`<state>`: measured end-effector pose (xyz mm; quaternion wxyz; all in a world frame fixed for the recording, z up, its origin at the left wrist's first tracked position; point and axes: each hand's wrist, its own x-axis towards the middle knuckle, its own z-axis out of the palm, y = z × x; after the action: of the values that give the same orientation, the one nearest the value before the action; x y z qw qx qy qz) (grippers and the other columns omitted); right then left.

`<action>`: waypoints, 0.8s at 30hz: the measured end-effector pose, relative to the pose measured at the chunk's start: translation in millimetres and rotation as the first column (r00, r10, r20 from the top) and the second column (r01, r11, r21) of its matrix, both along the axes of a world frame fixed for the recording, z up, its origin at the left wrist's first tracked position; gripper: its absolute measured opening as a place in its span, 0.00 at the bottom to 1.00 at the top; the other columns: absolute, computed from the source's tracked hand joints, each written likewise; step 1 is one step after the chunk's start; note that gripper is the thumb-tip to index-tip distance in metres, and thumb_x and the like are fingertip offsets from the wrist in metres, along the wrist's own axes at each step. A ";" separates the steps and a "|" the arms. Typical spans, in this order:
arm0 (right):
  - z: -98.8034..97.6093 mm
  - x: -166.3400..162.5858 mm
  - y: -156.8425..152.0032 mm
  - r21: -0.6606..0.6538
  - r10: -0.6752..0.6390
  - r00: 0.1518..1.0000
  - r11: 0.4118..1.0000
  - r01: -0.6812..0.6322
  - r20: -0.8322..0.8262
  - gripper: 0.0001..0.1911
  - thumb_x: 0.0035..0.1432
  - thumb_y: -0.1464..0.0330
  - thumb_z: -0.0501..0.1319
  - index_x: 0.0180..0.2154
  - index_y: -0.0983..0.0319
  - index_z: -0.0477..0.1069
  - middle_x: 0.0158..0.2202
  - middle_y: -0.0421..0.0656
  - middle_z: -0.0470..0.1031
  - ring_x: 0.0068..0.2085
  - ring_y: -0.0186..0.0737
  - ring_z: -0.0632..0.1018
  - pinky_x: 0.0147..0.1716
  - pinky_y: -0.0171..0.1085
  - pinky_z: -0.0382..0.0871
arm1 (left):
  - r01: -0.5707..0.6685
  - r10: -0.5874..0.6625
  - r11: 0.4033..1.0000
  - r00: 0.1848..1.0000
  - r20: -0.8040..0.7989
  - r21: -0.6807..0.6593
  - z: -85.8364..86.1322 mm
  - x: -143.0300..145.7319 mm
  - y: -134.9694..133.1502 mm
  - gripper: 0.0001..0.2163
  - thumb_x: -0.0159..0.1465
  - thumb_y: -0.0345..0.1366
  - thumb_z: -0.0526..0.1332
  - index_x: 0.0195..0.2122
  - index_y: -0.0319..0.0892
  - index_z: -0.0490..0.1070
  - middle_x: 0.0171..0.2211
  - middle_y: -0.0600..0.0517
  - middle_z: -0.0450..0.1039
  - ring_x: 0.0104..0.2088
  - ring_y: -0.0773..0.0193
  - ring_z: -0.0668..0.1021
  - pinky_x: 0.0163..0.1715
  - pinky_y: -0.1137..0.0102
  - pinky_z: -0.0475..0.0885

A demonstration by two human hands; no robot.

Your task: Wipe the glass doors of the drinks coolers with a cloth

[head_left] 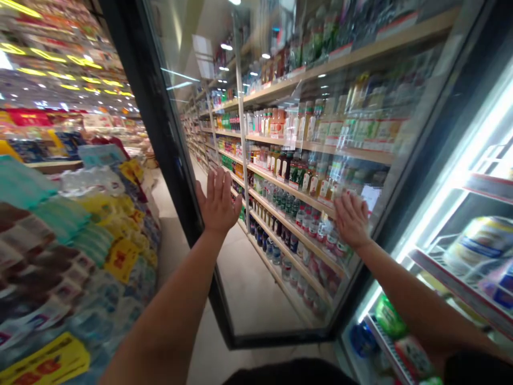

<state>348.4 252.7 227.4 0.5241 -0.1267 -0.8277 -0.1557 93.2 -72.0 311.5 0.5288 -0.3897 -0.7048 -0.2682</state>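
Note:
A black-framed glass door point(229, 320) of a refrigerated case stands swung out in front of me. My left hand point(218, 202) lies flat against the glass beside the frame's left edge, fingers stretched upward. Farther right, my right hand point(351, 218) is also at the glass, near the hinge side, its fingers extended and slightly bent. Neither hand holds anything. Through the pane I see shelves of bottled drinks point(280, 166); some of this may be reflection, I cannot tell.
The lit refrigerated case point(460, 267) on my right holds packaged goods on wire shelves. To the left, a large stack of wrapped packs point(80, 240) carries yellow price signs point(122, 259). A pale floor aisle point(166, 235) runs between the stack and the door.

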 end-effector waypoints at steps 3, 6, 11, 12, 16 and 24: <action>33.6 -18.6 -16.7 -0.082 -0.049 0.982 0.996 0.035 -0.182 0.31 0.69 0.63 0.49 0.70 0.63 0.58 0.70 0.55 0.61 0.73 0.56 0.57 0.69 0.63 0.49 | -0.018 0.018 1.000 1.000 -0.020 -0.006 -0.4 0.6 0.4 0.30 0.70 0.47 0.52 0.69 0.34 0.57 0.71 0.35 0.55 0.74 0.47 0.51 0.72 0.47 0.37; 7.6 -37.9 -55.4 -0.061 0.024 0.996 0.998 -0.029 -0.091 0.30 0.69 0.66 0.49 0.71 0.58 0.58 0.68 0.51 0.65 0.71 0.55 0.61 0.69 0.61 0.53 | -0.018 0.018 1.000 0.998 -0.060 0.011 -1.0 2.4 0.6 0.30 0.71 0.46 0.52 0.69 0.33 0.58 0.70 0.35 0.56 0.74 0.48 0.51 0.72 0.49 0.38; -32.0 -48.9 -88.4 0.033 0.308 0.883 0.940 -0.341 0.354 0.32 0.68 0.71 0.51 0.69 0.42 0.56 0.66 0.35 0.69 0.67 0.42 0.70 0.69 0.48 0.60 | -0.044 0.045 0.999 0.997 -0.063 0.014 -2.3 6.3 1.8 0.30 0.71 0.47 0.50 0.69 0.33 0.58 0.70 0.36 0.57 0.74 0.50 0.50 0.72 0.50 0.39; -24.0 -49.1 -86.4 0.021 0.309 0.890 0.942 -0.335 0.335 0.32 0.68 0.71 0.51 0.70 0.43 0.55 0.67 0.35 0.67 0.68 0.42 0.69 0.70 0.49 0.58 | -0.051 0.052 0.999 0.997 -0.055 0.010 -2.2 6.5 2.1 0.30 0.71 0.48 0.49 0.69 0.33 0.58 0.70 0.36 0.57 0.74 0.50 0.50 0.72 0.50 0.38; 25.3 -55.9 -83.9 -0.094 0.201 0.979 0.976 -0.198 0.027 0.32 0.70 0.67 0.51 0.72 0.53 0.51 0.71 0.44 0.59 0.73 0.53 0.58 0.71 0.61 0.48 | -0.063 0.063 0.998 0.998 -0.019 0.002 1.4 3.2 1.2 0.31 0.71 0.49 0.48 0.69 0.32 0.58 0.70 0.34 0.56 0.74 0.49 0.49 0.72 0.48 0.38; 20.3 -85.0 -150.8 -0.288 0.506 0.858 0.837 -0.465 0.088 0.35 0.71 0.67 0.46 0.75 0.59 0.37 0.75 0.48 0.50 0.75 0.53 0.49 0.70 0.62 0.51 | 0.073 -0.072 0.996 0.997 0.010 -0.057 -29.1 43.0 29.7 0.36 0.73 0.54 0.39 0.72 0.29 0.47 0.72 0.29 0.49 0.75 0.50 0.43 0.71 0.48 0.45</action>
<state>263.4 101.9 247.7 0.4573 0.0342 -0.8849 0.0813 136.3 -42.3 282.4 0.5044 -0.4290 -0.6997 -0.2683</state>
